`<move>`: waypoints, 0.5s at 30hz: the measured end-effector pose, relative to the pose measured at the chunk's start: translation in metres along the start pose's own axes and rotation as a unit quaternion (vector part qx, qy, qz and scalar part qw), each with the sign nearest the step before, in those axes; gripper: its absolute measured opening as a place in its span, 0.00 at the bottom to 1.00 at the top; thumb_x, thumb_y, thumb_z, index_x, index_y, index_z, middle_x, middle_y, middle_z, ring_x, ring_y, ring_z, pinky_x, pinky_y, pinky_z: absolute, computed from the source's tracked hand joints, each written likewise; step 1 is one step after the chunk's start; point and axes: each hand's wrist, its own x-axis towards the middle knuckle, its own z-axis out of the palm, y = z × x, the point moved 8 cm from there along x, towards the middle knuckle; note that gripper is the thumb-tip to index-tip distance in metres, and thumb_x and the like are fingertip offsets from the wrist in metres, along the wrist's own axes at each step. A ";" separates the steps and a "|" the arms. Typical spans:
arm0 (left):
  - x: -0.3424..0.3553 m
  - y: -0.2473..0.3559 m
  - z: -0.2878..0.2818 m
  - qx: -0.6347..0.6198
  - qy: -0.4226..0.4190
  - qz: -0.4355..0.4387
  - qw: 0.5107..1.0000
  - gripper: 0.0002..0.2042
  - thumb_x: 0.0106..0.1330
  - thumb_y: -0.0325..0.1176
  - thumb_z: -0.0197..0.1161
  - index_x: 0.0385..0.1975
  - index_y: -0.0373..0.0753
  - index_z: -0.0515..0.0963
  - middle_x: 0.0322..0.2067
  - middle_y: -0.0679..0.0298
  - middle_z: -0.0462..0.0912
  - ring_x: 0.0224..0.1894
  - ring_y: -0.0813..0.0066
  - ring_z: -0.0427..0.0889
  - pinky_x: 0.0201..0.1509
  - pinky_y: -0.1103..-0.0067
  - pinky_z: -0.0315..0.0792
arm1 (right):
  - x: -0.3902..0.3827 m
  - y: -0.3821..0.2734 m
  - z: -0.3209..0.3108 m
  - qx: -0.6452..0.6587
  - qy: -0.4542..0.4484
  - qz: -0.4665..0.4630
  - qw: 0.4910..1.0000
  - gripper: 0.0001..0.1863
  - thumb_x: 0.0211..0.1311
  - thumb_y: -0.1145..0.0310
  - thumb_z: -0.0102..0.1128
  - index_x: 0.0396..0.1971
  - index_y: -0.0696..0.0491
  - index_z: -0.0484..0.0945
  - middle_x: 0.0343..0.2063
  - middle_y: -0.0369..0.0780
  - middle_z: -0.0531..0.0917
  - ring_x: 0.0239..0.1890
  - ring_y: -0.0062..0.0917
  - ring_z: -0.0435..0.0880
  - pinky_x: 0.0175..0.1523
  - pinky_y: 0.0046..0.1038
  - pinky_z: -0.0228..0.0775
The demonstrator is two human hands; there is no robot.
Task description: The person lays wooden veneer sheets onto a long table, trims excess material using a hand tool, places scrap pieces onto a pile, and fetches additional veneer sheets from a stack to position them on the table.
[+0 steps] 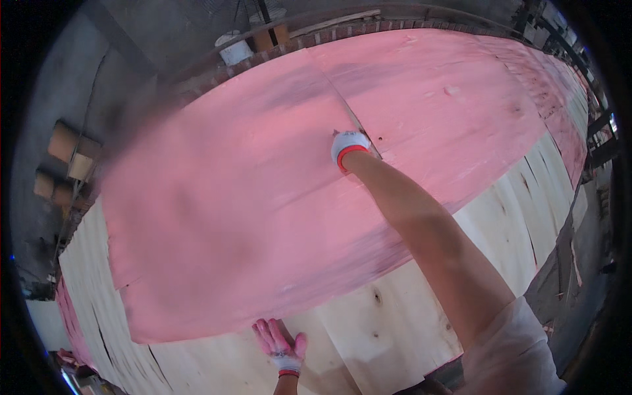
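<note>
Large pink-coated thin wooden sheets (217,151) lie over pale, cracked veneer sheets (375,322), which show along the front and sides. My right hand (350,148), in a white glove with a red cuff, is at the narrow seam between two pink sheets; its fingers are mostly hidden. My left hand (280,345), in a pink-stained glove, lies with fingers spread on pale veneer, just below the front edge of the pink layer.
Beyond the far edge stand a white bucket (234,49) and a brick border (368,26). Brown blocks (69,143) sit on the grey floor at left. Dark metal framing (602,138) runs along the right side.
</note>
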 end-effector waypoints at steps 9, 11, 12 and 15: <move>0.002 -0.003 -0.001 0.001 0.004 -0.008 1.000 0.38 0.54 0.60 0.56 0.59 0.38 0.61 0.62 0.49 0.58 0.61 0.32 0.57 0.59 0.47 0.58 | 0.033 0.005 0.016 -0.004 0.110 0.031 0.993 0.11 0.51 0.68 0.54 0.31 0.52 0.84 0.32 0.45 0.84 0.37 0.39 0.84 0.38 0.38 0.76; 0.004 -0.007 0.004 0.002 0.018 0.003 1.000 0.38 0.53 0.61 0.56 0.59 0.39 0.61 0.62 0.50 0.58 0.61 0.32 0.57 0.59 0.48 0.58 | 0.042 -0.001 0.013 -0.034 0.115 0.003 0.993 0.11 0.50 0.68 0.54 0.31 0.52 0.84 0.31 0.46 0.84 0.37 0.38 0.84 0.38 0.37 0.76; 0.003 -0.004 0.005 -0.004 0.028 0.016 0.999 0.39 0.53 0.61 0.56 0.59 0.39 0.62 0.63 0.50 0.58 0.61 0.33 0.57 0.59 0.48 0.58 | 0.047 -0.003 0.011 -0.069 0.117 -0.019 0.990 0.11 0.50 0.68 0.54 0.31 0.52 0.84 0.31 0.46 0.84 0.37 0.37 0.84 0.39 0.36 0.76; 0.009 0.005 0.003 0.002 0.021 0.005 1.000 0.38 0.54 0.62 0.55 0.59 0.39 0.62 0.63 0.52 0.57 0.61 0.35 0.58 0.59 0.48 0.59 | 0.072 0.016 0.000 -0.028 0.129 0.012 0.991 0.10 0.50 0.66 0.55 0.28 0.52 0.83 0.27 0.47 0.83 0.32 0.36 0.84 0.35 0.33 0.76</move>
